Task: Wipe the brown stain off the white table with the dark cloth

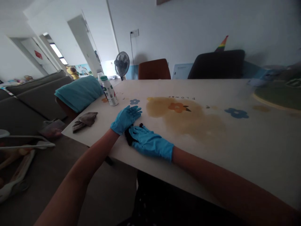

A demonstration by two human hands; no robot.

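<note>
Both my hands wear blue rubber gloves and are over the near left part of a white table (235, 147) printed with flowers. My left hand (127, 119) is turned partly palm up, its fingers stretched out, with nothing seen in it. Right beside it, my right hand (150, 142) presses down on a black cloth (128, 138), its fingers over it. Most of the cloth is hidden beneath that glove; dark bits stick out at its left and top edges. Whether my left hand touches the cloth, I cannot tell.
A white bottle with a green cap (110, 92) stands at the table's left, another bottle behind it. A crumpled grey-brown rag (85, 121) lies by the left edge. A teal towel (80, 91) covers a chair. Behind are a brown chair (154, 69), a black chair (217, 65) and a fan (122, 64).
</note>
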